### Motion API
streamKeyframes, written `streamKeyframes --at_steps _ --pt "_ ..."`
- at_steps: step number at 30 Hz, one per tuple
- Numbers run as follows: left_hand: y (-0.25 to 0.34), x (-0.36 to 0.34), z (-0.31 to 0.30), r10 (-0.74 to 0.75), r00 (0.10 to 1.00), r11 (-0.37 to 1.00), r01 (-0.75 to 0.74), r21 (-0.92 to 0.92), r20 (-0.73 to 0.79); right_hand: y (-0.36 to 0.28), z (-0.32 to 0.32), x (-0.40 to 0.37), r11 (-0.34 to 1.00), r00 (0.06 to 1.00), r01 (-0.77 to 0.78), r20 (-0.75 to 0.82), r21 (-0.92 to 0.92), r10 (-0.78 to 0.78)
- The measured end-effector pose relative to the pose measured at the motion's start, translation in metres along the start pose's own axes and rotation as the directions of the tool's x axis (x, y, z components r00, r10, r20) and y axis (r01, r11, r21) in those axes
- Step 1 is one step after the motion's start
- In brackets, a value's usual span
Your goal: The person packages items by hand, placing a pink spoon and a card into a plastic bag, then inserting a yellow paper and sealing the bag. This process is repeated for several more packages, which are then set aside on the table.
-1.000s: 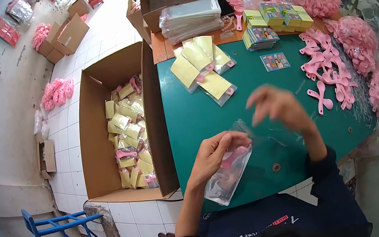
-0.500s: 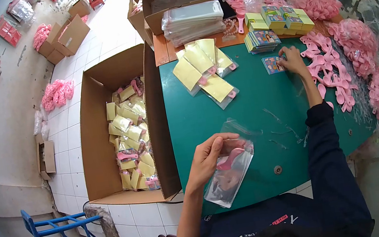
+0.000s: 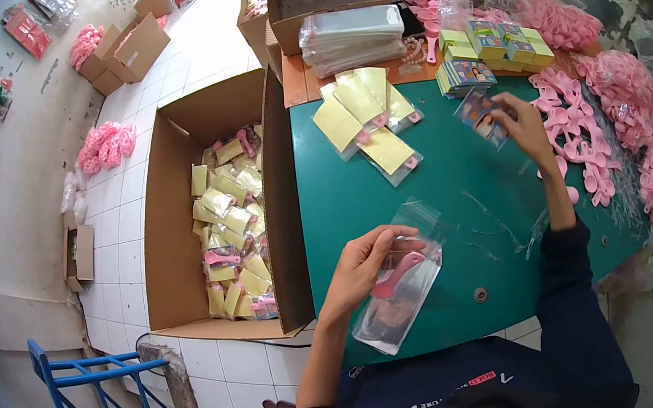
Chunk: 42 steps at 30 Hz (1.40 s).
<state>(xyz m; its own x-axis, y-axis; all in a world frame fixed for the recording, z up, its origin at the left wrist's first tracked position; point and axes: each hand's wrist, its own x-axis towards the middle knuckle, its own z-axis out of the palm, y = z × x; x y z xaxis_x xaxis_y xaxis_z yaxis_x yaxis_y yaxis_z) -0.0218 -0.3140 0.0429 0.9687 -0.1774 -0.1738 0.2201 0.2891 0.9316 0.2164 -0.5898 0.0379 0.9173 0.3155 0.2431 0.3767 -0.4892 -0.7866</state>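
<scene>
My left hand [image 3: 366, 264] is closed on a stack of clear plastic bags [image 3: 392, 322], low over the near part of the green table [image 3: 435, 187]. A pink spoon [image 3: 396, 275] shows through the top bag, whose loose flap points away from me. My right hand [image 3: 520, 122] pinches a printed card [image 3: 484, 121], tilted up off the table top. Just beyond that card stands a stack of similar cards [image 3: 467, 77]. To the right of my right hand lies a spread of loose pink spoons [image 3: 575, 130].
Filled bags with yellow cards [image 3: 368, 116] lie at the table's far left. A large carton [image 3: 162, 256] of packed bags stands left of the table. Behind are a stack of clear bags [image 3: 351, 38], banded card bundles [image 3: 494, 45] and bagged pink spoons [image 3: 620, 89]. A blue metal frame [image 3: 97, 373] stands lower left.
My right hand has lifted the card off the table and tilted it, drawing it slightly toward me. My left hand keeps its hold on the bags. The whole view has shifted slightly.
</scene>
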Motion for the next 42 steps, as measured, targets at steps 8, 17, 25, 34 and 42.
streamKeyframes --at_steps 8,17,25,34,42 --pt "-0.002 0.012 0.007 -0.018 1.000 0.992 0.017 0.124 0.003 -0.139 0.005 -0.066 0.979 0.838 0.176 0.506 0.103 -0.204" --pt "-0.001 0.009 0.022 0.074 0.997 0.891 -0.071 0.448 0.011 -0.138 0.004 -0.071 0.943 0.662 0.329 0.726 -0.056 -0.188" --pt "-0.008 0.009 0.026 0.143 0.989 0.852 -0.137 0.505 0.026 -0.138 0.001 -0.075 0.939 0.620 0.343 0.752 0.000 -0.226" --pt "-0.004 0.008 0.020 0.141 0.990 0.885 -0.130 0.447 0.008 -0.139 0.006 -0.083 0.988 0.747 0.130 0.648 0.078 -0.149" --pt "0.002 0.009 0.032 0.192 0.978 0.788 -0.206 0.580 0.086 -0.138 0.030 -0.102 0.987 0.779 0.123 0.606 0.099 -0.158"
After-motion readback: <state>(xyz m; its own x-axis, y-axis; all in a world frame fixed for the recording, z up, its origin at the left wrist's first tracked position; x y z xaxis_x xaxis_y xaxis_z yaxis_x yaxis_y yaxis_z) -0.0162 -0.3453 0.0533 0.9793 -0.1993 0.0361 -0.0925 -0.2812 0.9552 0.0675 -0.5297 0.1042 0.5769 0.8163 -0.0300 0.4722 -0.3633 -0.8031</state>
